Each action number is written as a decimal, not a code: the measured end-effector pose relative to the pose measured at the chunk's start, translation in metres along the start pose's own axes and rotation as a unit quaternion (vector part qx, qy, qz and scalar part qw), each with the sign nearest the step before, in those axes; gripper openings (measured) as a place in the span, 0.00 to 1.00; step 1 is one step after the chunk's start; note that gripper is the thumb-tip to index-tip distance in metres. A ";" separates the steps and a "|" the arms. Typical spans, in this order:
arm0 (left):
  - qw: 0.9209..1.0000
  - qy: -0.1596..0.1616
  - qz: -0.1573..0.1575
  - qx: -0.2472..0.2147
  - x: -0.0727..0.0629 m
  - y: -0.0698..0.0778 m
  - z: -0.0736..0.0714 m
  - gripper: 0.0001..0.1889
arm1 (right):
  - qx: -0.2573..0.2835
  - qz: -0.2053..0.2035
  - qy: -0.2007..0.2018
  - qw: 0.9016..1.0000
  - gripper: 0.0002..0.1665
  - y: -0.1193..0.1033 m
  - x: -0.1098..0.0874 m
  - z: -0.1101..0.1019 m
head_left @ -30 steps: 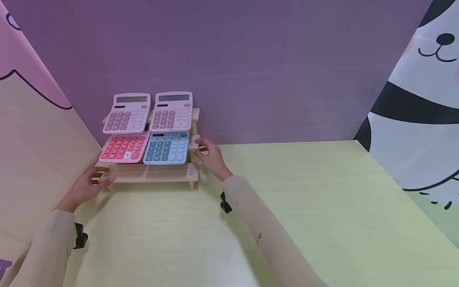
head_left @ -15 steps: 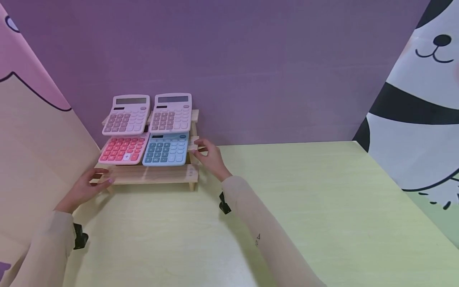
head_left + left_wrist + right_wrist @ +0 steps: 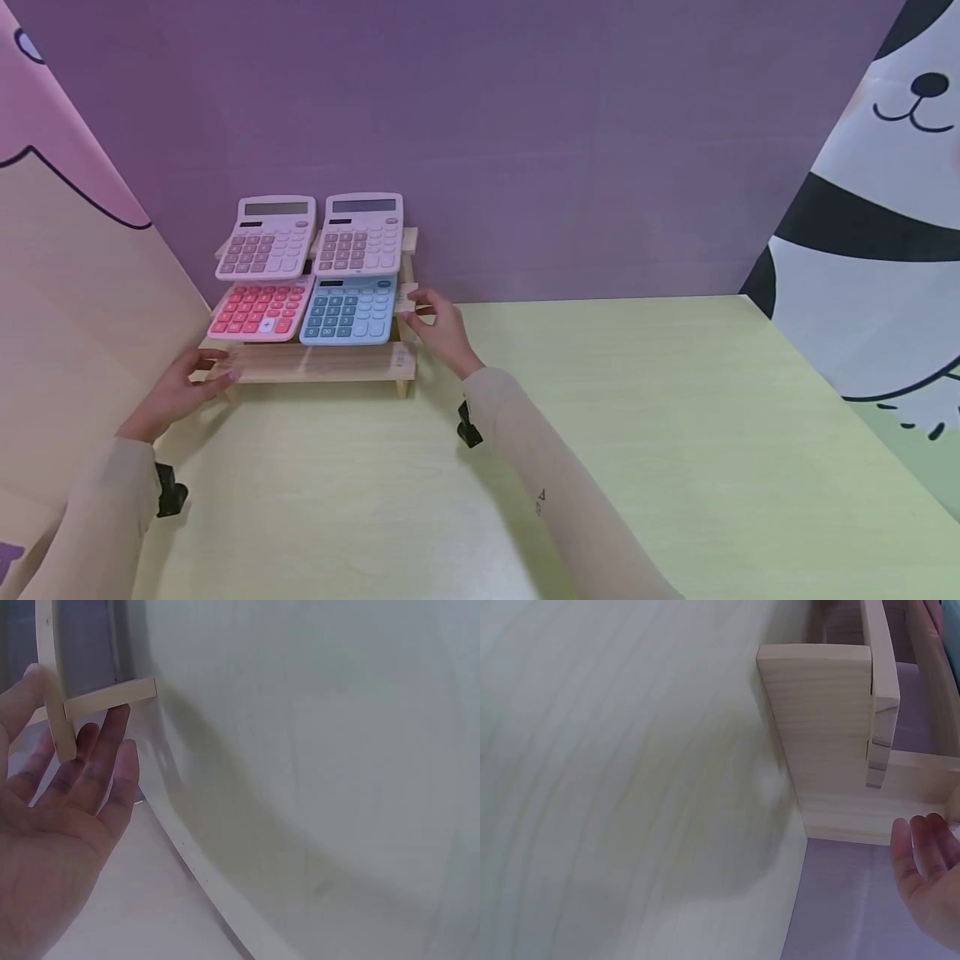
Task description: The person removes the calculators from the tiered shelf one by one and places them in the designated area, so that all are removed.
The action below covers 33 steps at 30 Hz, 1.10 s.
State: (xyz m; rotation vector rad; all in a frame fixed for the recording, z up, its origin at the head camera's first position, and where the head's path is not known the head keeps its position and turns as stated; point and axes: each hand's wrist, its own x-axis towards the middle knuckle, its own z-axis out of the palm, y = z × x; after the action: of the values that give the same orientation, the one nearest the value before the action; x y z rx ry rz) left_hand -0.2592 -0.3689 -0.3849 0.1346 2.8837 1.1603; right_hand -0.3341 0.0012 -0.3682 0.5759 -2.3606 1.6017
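Observation:
A tiered wooden stand (image 3: 322, 364) with three steps sits at the back left of the table. Two pale pink-lilac calculators (image 3: 358, 237) lean side by side on its top step. On the middle step lie a pink-red calculator (image 3: 262, 312) and a blue calculator (image 3: 347, 315). My left hand (image 3: 180, 390) grips the left end of the lowest step; in the left wrist view its thumb and fingers (image 3: 124, 761) stand on either side of the wood. With thumb and forefinger, my right hand (image 3: 442, 331) pinches the right end of the middle step. In the right wrist view part of that hand is cut off.
The light wooden table (image 3: 637, 433) extends to the right and toward the front. Behind it stands a purple wall panel (image 3: 562, 150). A pale panel (image 3: 90, 292) closes the left side, near my left hand, and a panda-print panel (image 3: 885, 317) the right.

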 end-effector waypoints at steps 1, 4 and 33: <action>1.000 -0.002 -0.002 -0.003 0.000 0.000 0.000 0.34 | 0.000 0.000 0.001 1.000 0.18 0.000 0.000 0.000; 1.000 -0.006 -0.007 -0.004 0.000 0.000 0.000 0.34 | 0.002 -0.002 0.005 1.000 0.17 -0.001 -0.001 0.000; 1.000 -0.007 -0.024 -0.007 0.000 0.004 -0.005 0.35 | 0.025 0.040 0.011 0.999 0.19 -0.001 -0.003 0.003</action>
State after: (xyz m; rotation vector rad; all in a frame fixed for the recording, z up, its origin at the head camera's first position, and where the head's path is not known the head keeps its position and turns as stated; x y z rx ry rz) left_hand -0.2591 -0.3697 -0.3790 0.0710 2.8497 1.1658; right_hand -0.3308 -0.0014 -0.3700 0.4771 -2.3622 1.6957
